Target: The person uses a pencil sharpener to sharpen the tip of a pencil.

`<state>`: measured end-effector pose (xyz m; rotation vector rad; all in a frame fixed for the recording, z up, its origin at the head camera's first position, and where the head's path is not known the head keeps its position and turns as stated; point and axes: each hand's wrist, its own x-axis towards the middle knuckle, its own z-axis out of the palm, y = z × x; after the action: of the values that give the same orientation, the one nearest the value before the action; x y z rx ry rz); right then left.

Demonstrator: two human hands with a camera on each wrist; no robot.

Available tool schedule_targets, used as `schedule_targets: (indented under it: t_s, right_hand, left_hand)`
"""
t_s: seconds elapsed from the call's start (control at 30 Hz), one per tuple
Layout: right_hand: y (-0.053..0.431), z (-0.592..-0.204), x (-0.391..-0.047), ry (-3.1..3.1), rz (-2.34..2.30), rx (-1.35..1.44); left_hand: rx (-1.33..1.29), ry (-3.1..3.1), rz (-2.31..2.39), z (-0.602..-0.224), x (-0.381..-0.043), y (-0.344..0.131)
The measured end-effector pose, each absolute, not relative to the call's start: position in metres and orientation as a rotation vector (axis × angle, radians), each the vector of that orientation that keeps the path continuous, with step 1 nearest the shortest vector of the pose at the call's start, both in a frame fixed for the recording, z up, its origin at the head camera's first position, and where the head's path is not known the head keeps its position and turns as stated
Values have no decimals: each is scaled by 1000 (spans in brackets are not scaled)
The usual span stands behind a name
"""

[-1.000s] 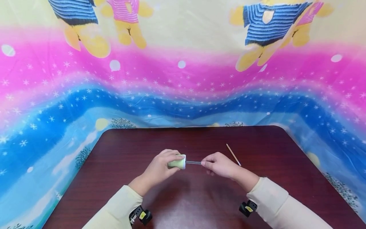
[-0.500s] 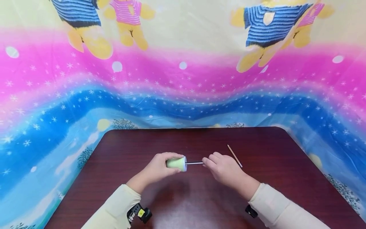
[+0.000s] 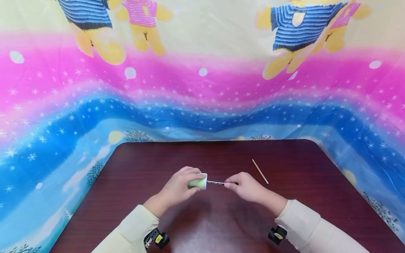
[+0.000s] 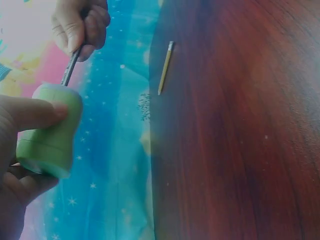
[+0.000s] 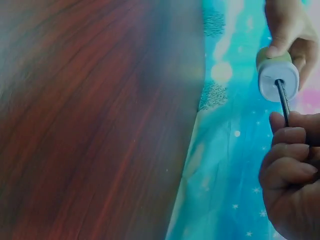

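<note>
A light green pencil sharpener (image 3: pixel 198 183) with a white end is held above the table in my left hand (image 3: pixel 175 186), thumb on one side and fingers round the other. A dark pencil (image 3: pixel 216 182) enters the hole in its white face (image 5: pixel 269 88), as the right wrist view shows. My right hand (image 3: pixel 248 187) pinches the pencil's outer end between thumb and forefinger, a short way right of the sharpener. The pencil's tip is hidden inside.
A second pencil (image 3: pixel 260 172), wooden-coloured with a whitish end, lies on the dark red table (image 3: pixel 152 158) beyond my right hand. Behind the table hangs a patterned cloth (image 3: pixel 202 102). Wrist cameras sit under both cuffs.
My right hand rolled over, showing its back half a second ago, and has rolled back so its thumb shows again. The pencil stays in the sharpener; the left hand has tilted slightly.
</note>
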<state>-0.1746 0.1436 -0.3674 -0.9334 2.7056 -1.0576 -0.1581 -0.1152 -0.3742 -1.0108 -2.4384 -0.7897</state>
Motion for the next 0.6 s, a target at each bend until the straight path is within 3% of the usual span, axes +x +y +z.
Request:
schedule_targets:
  t_s: [0.23, 0.47, 0.6]
  right_hand:
    - [147, -366, -180, 2274, -1372, -493]
    - [145, -362, -180, 2790, -1005, -775]
    - [147, -365, -177, 3165, -617, -1168]
  left_hand:
    - [-1063, -2290, -740, -380, -162, -112]
    - [-950, -2399, -886, -380, -164, -115]
    - [-875, -2485, -998, -376, -165, -117]
